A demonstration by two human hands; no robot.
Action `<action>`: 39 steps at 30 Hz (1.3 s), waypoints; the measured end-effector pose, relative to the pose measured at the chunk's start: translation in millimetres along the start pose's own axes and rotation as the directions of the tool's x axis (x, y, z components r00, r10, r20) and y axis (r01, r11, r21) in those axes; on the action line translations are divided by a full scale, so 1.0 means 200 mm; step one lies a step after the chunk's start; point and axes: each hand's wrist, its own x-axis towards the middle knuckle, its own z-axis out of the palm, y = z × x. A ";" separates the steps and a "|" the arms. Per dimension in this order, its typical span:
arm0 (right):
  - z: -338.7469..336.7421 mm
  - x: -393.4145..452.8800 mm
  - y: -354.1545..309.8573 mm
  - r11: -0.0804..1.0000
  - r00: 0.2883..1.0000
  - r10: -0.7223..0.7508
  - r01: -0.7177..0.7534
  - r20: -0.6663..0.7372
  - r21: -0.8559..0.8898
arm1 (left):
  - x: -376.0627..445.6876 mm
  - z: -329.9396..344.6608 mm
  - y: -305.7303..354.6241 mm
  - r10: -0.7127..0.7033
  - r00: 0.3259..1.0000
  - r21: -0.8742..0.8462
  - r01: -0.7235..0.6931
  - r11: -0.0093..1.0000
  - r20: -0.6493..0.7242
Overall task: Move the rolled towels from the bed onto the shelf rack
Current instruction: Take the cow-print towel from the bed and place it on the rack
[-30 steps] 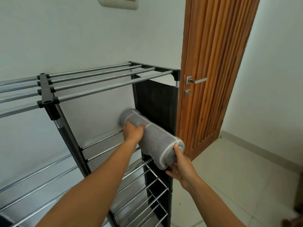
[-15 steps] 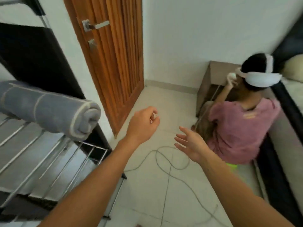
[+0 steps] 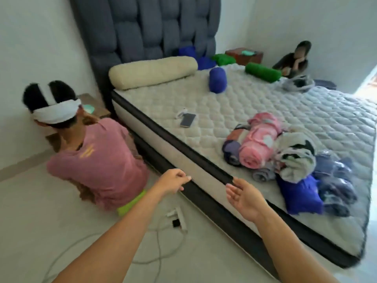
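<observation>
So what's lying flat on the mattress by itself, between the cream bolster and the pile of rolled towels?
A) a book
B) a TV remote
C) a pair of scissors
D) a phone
D: a slim dark phone lies flat on the quilted mattress, apart from the cream bolster behind it and the pile of rolled towels nearer the right hand.

Two bare forearms, no sleeves anywhere along their visible length. No watch, band or ring on either wrist. Left hand (image 3: 173, 180) and right hand (image 3: 244, 199) uncovered, gloveless, with short, unpainted nails.
</observation>
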 end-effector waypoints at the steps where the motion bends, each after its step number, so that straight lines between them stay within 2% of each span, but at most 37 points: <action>1: -0.16 0.00 -0.09 0.998 0.998 -0.027 0.030 -0.054 0.064 | 0.08 0.13 0.11 0.000 0.998 -0.008 0.000 1.000 0.057; 3: -0.41 0.00 -0.21 0.981 0.985 -0.073 0.099 -0.153 0.170 | 0.20 0.36 0.29 -0.005 0.988 -0.036 0.011 0.999 0.154; 6: -0.67 0.00 -0.32 0.943 0.964 -0.084 0.159 -0.251 0.293 | 0.35 0.64 0.54 0.026 0.973 -0.043 -0.016 0.999 0.229; 13: -1.00 0.10 -0.44 0.874 0.927 -0.025 0.203 -0.374 0.442 | 0.71 1.10 0.96 0.110 0.935 0.010 -0.120 0.993 0.336; 15: -1.06 0.18 -0.50 0.867 0.915 -0.021 0.218 -0.403 0.449 | 0.85 1.17 1.06 0.124 0.933 0.014 -0.137 0.990 0.337; 20: -1.10 0.47 -0.71 0.873 0.883 0.018 0.215 -0.470 0.437 | 1.29 1.34 1.31 0.242 0.930 0.102 -0.279 0.955 0.278; 25: -1.04 0.77 -0.89 0.895 0.894 0.069 0.141 -0.443 0.424 | 1.64 1.42 1.53 0.346 0.911 0.138 -0.381 0.914 0.223; 28: -1.01 0.92 -0.94 0.892 0.898 0.072 0.136 -0.433 0.432 | 1.84 1.48 1.61 0.380 0.890 0.134 -0.421 0.897 0.254; 31: -1.01 1.03 -0.95 0.892 0.864 0.083 0.158 -0.497 0.423 | 1.99 1.53 1.66 0.262 0.895 0.160 -0.336 0.928 0.359; 34: -1.03 1.10 -0.94 0.886 0.817 0.115 0.173 -0.564 0.431 | 2.10 1.60 1.69 0.043 0.889 0.106 -0.103 0.989 0.456; 37: -1.03 1.14 -0.92 0.888 0.774 0.152 0.166 -0.615 0.428 | 2.07 1.63 1.69 -0.097 0.808 0.070 0.069 0.995 0.581; 39: -1.04 1.15 -0.91 0.903 0.754 0.161 0.148 -0.637 0.403 | 2.07 1.66 1.64 -0.116 0.790 0.092 0.075 0.993 0.602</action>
